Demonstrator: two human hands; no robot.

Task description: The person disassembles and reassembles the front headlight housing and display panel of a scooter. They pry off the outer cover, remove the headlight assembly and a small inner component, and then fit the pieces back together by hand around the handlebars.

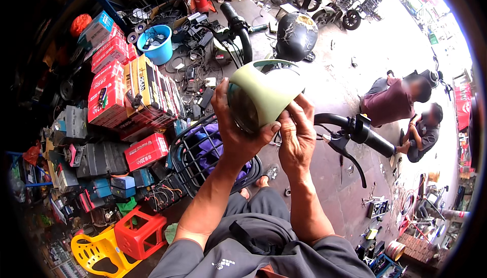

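A pale green curved plastic scooter cover is lifted in front of me, above the handlebars. A glossy dark rounded part shows in its left side, and there is another opening at its top. My left hand is closed round the cover's left and lower side, thumb along the bottom edge. At the lower right edge, my right hand pinches the rim with thumb and fingers. Just right of it is a black handlebar grip with a brake lever. Below my left forearm sits a black wire basket with purple cloth inside.
Stacked red boxes and old batteries crowd the left. A blue bucket stands among loose cables. Beyond the handlebars is a cracked black scooter seat. Two people crouch at right. Red and yellow stools stand lower left.
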